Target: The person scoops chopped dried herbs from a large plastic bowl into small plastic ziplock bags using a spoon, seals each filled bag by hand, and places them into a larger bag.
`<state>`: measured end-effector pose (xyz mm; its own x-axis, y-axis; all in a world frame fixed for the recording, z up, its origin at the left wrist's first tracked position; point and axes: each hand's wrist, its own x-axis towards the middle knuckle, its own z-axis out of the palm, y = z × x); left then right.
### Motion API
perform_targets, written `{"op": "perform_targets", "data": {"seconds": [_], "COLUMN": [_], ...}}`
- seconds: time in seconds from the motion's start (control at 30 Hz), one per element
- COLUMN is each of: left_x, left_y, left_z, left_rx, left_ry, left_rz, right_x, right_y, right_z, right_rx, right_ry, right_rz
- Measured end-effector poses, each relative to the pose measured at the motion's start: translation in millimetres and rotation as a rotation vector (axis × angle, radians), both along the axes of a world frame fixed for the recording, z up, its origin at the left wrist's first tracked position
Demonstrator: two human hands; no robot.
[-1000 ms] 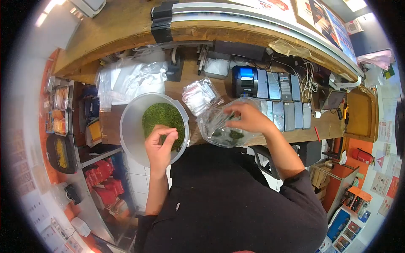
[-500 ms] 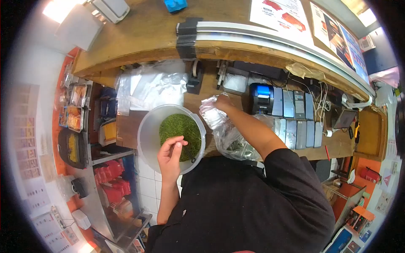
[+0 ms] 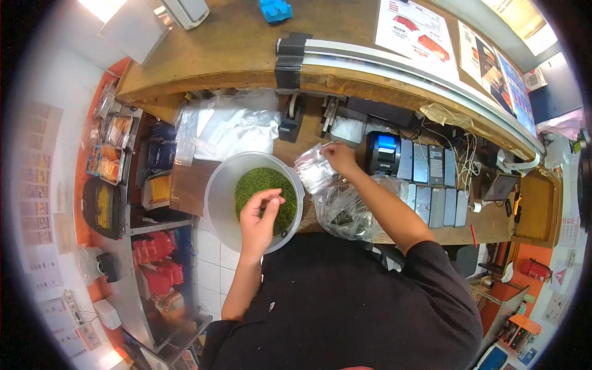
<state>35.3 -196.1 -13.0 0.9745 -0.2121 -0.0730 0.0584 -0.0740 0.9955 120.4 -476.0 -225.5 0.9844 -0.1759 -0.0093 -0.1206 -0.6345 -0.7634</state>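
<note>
A white round tub (image 3: 220,203) holds a mound of green shredded material (image 3: 265,185). Over the tub's near right part is my left hand (image 3: 260,219), thumb and fingertips close together; anything between them is too small to make out. My right hand (image 3: 339,158) pinches the upper right edge of a pile of small clear plastic packets (image 3: 316,171). Just below the packets lies a crumpled clear bag (image 3: 345,213) with some dark green material inside, partly under my right forearm.
Clear plastic sheets (image 3: 237,131) lie behind the tub. A tape dispenser (image 3: 291,117), a box of small clear items (image 3: 348,129) and a black printer (image 3: 383,154) stand along the back. Phones (image 3: 436,165) lie in rows at right, under a raised wooden shelf (image 3: 351,80).
My right hand has moved from above the crumpled bag to the packets and taken hold of their edge. My left hand stays over the tub. The camera view has shifted.
</note>
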Motion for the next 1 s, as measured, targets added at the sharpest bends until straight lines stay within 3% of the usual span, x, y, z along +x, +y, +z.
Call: {"op": "perform_targets", "data": {"seconds": [0.03,0.07,0.17,0.2,0.27,0.3,0.4,0.5,0.67,0.77,0.83,0.87,0.93,1.0], "left_x": [5,8,14,17,20,23,18,18,13,6,1,-1,-1,-1], "left_y": [-2,-8,-34,-33,-31,-28,-31,-23,-8,-8,-11,-13,-13,-12], "left_z": [-9,-1,21,21,16,15,23,22,18,21,21,19,17,16], "left_rx": [0.078,0.075,0.274,0.278,0.232,0.255,0.253,0.061,0.047,0.084,0.099,0.082,0.064,0.083], "left_ry": [-0.132,-0.137,-0.374,-0.375,-0.158,-0.200,-0.320,-0.130,-0.174,-0.250,-0.287,-0.302,-0.316,-0.394], "left_rz": [-0.039,-0.025,0.031,0.041,-0.161,-0.213,-0.064,-0.070,-0.139,-0.059,0.002,0.033,0.065,0.018], "right_x": [-10,-19,-40,-48,-59,-63,-68,-70,-76,-82,-91,-97,-107,-113], "right_y": [4,7,16,20,27,30,34,37,55,74,90,95,104,110], "right_z": [50,80,148,172,207,220,229,227,230,217,209,209,211,218], "right_rx": [0.179,0.175,0.377,0.407,0.436,0.448,0.472,0.482,0.509,0.486,0.497,0.497,0.659,0.665], "right_ry": [0.074,0.069,-0.121,-0.118,-0.121,-0.106,-0.130,-0.216,-0.232,-0.305,-0.516,-0.515,-0.211,-0.176], "right_rz": [0.013,0.027,0.194,0.287,0.379,0.405,0.444,0.483,0.437,0.251,-0.113,-0.110,0.086,0.133]}}
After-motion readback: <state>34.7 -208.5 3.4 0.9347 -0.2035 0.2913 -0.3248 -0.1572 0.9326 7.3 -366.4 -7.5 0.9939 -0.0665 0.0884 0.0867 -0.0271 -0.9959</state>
